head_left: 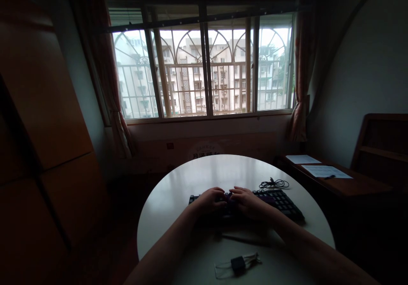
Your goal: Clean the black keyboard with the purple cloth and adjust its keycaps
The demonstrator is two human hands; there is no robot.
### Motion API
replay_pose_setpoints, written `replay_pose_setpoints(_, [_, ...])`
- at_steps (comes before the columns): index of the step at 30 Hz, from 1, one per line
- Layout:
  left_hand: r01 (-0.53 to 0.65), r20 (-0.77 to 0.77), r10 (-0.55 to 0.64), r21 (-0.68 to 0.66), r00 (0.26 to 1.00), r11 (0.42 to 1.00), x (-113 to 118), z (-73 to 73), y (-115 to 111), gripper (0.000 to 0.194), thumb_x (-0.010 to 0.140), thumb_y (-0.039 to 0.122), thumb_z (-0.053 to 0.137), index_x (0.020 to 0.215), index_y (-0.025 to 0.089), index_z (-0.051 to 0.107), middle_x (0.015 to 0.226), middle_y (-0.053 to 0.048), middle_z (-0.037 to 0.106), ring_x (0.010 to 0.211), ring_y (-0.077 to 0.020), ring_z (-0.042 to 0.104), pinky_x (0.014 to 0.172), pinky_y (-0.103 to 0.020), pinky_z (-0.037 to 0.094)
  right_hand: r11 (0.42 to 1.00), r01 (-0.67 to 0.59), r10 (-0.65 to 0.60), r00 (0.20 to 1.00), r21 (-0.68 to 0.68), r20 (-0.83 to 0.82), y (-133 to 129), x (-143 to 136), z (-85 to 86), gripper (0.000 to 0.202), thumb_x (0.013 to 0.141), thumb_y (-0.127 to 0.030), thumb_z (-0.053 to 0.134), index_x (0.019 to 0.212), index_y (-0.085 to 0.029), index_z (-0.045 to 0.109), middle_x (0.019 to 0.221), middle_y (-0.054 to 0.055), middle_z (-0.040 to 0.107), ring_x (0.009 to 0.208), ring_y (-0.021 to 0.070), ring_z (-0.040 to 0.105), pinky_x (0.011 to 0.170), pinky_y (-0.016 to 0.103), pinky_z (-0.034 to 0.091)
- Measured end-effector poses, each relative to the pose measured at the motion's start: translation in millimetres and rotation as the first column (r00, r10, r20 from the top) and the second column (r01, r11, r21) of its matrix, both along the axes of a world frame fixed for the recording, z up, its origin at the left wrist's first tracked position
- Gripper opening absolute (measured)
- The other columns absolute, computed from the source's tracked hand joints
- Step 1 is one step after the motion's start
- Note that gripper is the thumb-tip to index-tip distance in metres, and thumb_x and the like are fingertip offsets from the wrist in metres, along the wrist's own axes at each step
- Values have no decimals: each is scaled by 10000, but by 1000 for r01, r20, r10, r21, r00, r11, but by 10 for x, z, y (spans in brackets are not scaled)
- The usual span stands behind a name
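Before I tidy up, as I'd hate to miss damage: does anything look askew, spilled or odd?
The dark bar across the window looks askew: it slants upward to the right, though the lens may exaggerate this. I see no spill on the round table; the keyboard shows no clear damage, though it's partly hidden.

The round table (162,217) is plain glossy white; the rectangular keyboard (287,205) is black with purple patches. The thin looped cable (276,184) is black, the small wire tool (238,265) silvery with a dark middle. The tall wooden cabinet (60,119) is orange-brown.
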State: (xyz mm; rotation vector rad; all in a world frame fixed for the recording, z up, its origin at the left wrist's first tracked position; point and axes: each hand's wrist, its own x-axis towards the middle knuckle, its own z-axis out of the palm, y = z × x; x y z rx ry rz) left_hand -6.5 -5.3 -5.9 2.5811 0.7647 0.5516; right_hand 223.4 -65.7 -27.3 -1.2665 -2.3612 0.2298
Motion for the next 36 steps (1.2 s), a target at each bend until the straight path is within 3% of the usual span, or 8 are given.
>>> replay_pose_setpoints(10, [4, -20, -3, 19, 1000, 1000, -12, 30, -30, 241, 821, 307, 684, 1049, 234, 709, 1212, -60, 621, 1089, -231, 598, 965, -337, 463, 1000, 25, -25, 999, 3, -29, -33, 10, 56, 326, 856, -246, 532, 1138, -266, 695, 1439, 52, 507, 1393, 323, 334, 1126, 527, 277])
replay_pose_setpoints(15, [19, -115, -6, 111, 993, 994, -8, 113, -132, 296, 824, 295, 675, 1116, 253, 677, 1252, -59, 605, 1115, -249, 576, 942, -358, 472, 999, 11, -9, 999, 31, -41, 14, 95, 24, 266, 827, -237, 558, 1007, -264, 752, 1444, 32, 503, 1419, 301, 290, 1149, 511, 246])
replay_pose_setpoints(21, [32, -194, 15, 234, 981, 972, 45, 223, -265, 348, 827, 283, 668, 1174, 265, 652, 1302, -72, 585, 1178, -298, 536, 978, -435, 445, 999, 16, -15, 999, 42, -41, 24, 136, 27, 265, 809, -218, 569, 994, -259, 754, 1440, 28, 508, 1422, 293, 285, 1150, 500, 248])
replay_pose_setpoints(27, [75, -191, -25, 258, 981, 963, 89, 180, -280, 345, 865, 295, 635, 1208, 333, 641, 1320, -40, 575, 1192, -286, 529, 1002, -445, 428, 999, 15, -13, 998, 32, -60, 2, 125, 83, 250, 788, -204, 573, 937, -258, 766, 1416, 28, 535, 1411, 305, 309, 1145, 507, 242])
replay_pose_setpoints(36, [75, -165, -32, 264, 986, 962, 88, 119, -232, 324, 844, 297, 650, 1166, 317, 678, 1306, -39, 588, 1179, -276, 540, 1006, -418, 434, 999, 25, -22, 997, 40, -78, -48, 130, 121, 214, 782, -225, 586, 882, -255, 773, 1404, 16, 547, 1397, 301, 333, 1143, 488, 265])
